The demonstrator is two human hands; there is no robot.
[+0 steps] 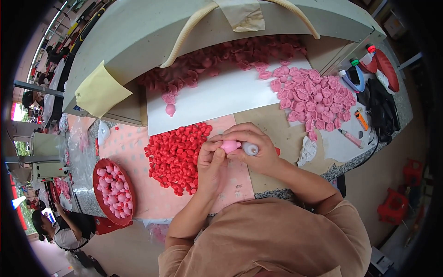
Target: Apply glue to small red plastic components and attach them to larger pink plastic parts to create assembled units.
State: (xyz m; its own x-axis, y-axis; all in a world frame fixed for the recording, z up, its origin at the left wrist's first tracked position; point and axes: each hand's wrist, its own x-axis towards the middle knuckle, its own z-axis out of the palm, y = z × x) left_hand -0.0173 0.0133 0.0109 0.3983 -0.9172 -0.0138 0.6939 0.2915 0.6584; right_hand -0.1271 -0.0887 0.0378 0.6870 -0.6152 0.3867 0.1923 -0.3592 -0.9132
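your left hand [210,173] pinches the pink piece [230,146] above the worktop [86,196], near the red pieces [173,157]; your right hand [265,152] grips a whitish tube [249,148]. best steady the piece and work the tube lightly.

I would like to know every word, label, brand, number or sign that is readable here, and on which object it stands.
No text is clear enough to quote.
Pink table sheet: small dark marks near its lower right, too small to read.
Orange tool: any marking too small to read.
Pink piece between left hand and right hand: no text visible.
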